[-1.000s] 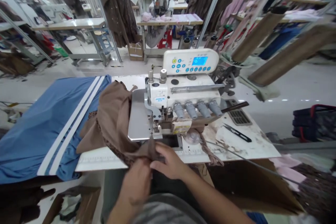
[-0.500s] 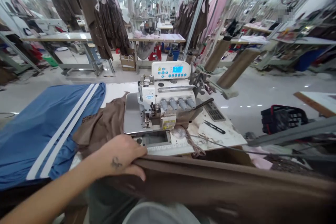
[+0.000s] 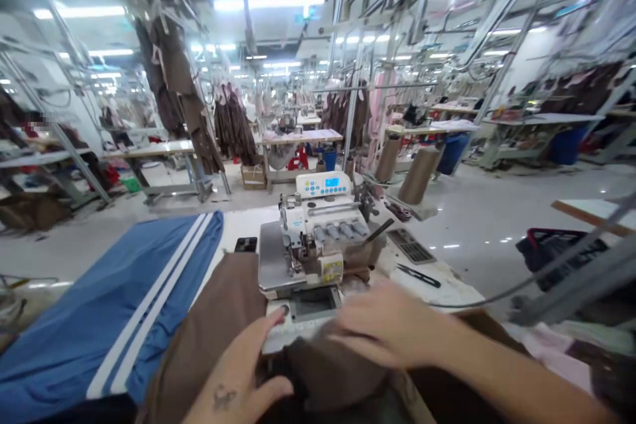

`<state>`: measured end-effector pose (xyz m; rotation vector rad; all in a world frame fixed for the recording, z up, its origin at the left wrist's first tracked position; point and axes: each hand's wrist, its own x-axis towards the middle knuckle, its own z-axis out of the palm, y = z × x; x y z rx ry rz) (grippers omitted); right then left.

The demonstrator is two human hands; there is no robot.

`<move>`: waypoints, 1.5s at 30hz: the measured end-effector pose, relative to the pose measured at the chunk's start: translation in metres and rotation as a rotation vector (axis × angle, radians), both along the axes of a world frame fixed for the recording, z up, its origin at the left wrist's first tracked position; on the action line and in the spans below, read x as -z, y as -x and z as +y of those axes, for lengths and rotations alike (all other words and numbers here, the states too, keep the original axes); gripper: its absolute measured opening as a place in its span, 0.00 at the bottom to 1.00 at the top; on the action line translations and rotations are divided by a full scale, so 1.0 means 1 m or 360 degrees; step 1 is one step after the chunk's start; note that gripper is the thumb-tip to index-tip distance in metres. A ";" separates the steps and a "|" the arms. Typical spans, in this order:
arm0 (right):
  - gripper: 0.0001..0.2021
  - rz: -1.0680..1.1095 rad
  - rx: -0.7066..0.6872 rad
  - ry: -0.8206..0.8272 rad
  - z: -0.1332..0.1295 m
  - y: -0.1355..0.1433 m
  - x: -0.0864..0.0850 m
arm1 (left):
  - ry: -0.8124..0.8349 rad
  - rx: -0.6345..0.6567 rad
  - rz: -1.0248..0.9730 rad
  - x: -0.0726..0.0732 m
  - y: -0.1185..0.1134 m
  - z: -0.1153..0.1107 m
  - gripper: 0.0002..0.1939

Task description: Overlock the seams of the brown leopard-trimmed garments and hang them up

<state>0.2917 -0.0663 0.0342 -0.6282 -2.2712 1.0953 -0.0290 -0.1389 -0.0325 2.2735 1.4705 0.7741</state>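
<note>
My left hand is at the lower middle, its thumb and fingers apart, over the brown fabric. That cloth lies flat along the left of the overlock sewing machine and hangs down toward my lap. To the right, my right hand is blurred by motion in front of the machine bed. Its fingers close on a raised, bunched part of the same cloth. Most of the cloth's lower part is dark and cut off by the frame. The machine's lit panel faces me.
A blue cloth with white stripes covers the left side. Black thread snips lie right of the machine, and a black phone-like object lies behind the brown cloth. A dark basket stands at right. Brown thread cones stand beyond.
My right hand has come into view from the right with the cloth. My left hand has moved down and let go of the stretched edge. The brown cloth now lies smoother; the view has tilted up.
</note>
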 end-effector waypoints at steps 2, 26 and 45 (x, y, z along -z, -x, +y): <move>0.23 0.0029 -0.0034 -0.0009 0.005 0.043 0.012 | 0.0015 -0.0195 -0.0338 0.018 -0.009 0.018 0.25; 0.27 0.0757 0.0618 0.0862 0.057 0.111 0.145 | -0.0077 -0.0173 -0.0009 -0.004 -0.005 0.098 0.27; 0.24 0.0463 0.0688 0.0612 0.020 0.118 0.133 | -0.0285 -0.0249 -0.0606 -0.017 -0.029 0.118 0.04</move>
